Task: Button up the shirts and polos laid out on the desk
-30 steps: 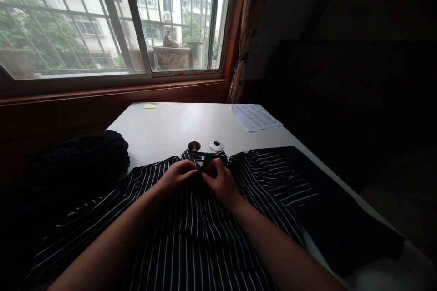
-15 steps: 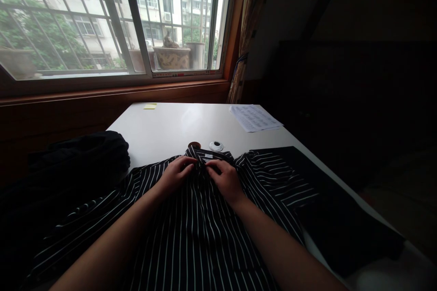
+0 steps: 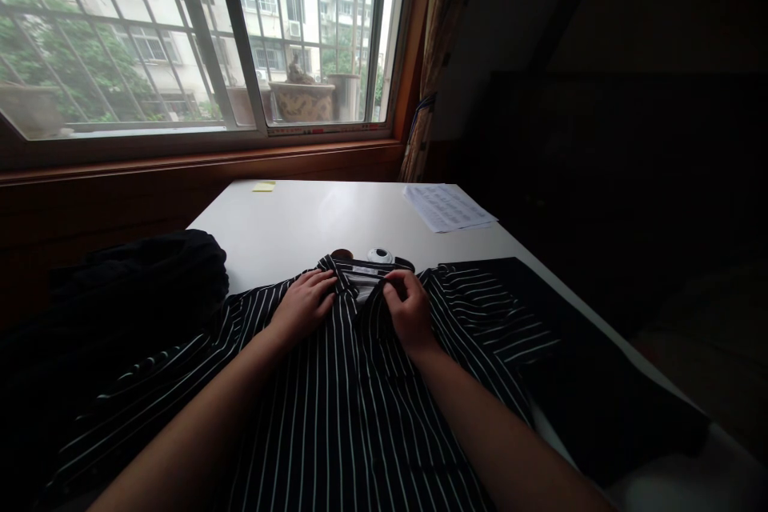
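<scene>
A black shirt with white stripes lies spread out, its collar toward the far side. My left hand rests flat on the shirt beside the left collar flap, fingers stretched out. At the right side of the neck opening, my right hand pinches the front edge of the shirt by the collar, and that edge is lifted a little. Between the hands the pale inside of the neck shows. The shirt's right sleeve is laid out to the side over dark cloth.
The shirt lies on a white table. A dark bundled garment is at left, dark flat cloth at right. Behind the collar are a white round object and a brown one. Papers and a yellow note lie farther back.
My hands have moved apart from the middle of the collar. The left one has flattened onto the shirt; the right one has drawn the collar edge rightward, widening the neck opening.
</scene>
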Tool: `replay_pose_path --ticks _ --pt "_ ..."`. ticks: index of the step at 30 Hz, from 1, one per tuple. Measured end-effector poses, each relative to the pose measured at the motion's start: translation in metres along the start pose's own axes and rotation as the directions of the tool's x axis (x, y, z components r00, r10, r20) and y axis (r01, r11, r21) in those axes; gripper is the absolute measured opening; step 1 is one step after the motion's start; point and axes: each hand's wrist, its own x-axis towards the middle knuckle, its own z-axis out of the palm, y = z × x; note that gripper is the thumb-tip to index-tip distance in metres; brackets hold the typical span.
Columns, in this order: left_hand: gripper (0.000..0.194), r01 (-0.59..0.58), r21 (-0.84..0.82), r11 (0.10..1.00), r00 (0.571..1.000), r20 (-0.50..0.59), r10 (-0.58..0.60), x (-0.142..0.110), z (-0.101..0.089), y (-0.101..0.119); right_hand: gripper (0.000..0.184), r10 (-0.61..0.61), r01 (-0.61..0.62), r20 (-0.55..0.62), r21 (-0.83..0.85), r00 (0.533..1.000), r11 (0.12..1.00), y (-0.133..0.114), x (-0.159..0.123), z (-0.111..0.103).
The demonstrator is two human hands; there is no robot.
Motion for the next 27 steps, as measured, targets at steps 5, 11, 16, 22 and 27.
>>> replay_pose_path --ticks 5,11,16,22,27 --pt "0.043 0.02 0.119 0.993 1.0 0.02 -0.023 -0.0016 -0.0017 0.0008 0.011 0.013 -0.012 -0.006 0.043 1.0 0.999 -0.0045 -0.0021 -0.0046" --pt "0.049 0.024 0.174 0.984 0.998 0.047 -0.033 -0.0046 -0.0046 0.0076 0.034 0.098 -0.098 0.007 0.054 0.995 0.994 -0.0025 -0.0007 -0.0049" --pt "0.051 0.056 0.151 0.987 0.998 0.019 -0.06 -0.0058 -0.0017 0.0076 0.038 0.107 -0.107 -0.023 0.013 0.994 0.994 -0.0013 0.0014 -0.003" --pt "0.053 0.087 0.104 0.991 0.996 -0.017 -0.086 -0.0061 0.0039 0.0041 0.039 0.128 -0.128 -0.029 0.021 0.991 0.992 0.0 0.0019 -0.0029" --pt "0.057 0.129 0.104 0.986 0.992 -0.022 -0.128 -0.0057 0.0029 0.0051 0.04 0.14 -0.14 -0.043 0.017 0.989 0.99 0.0002 0.0003 -0.0035"
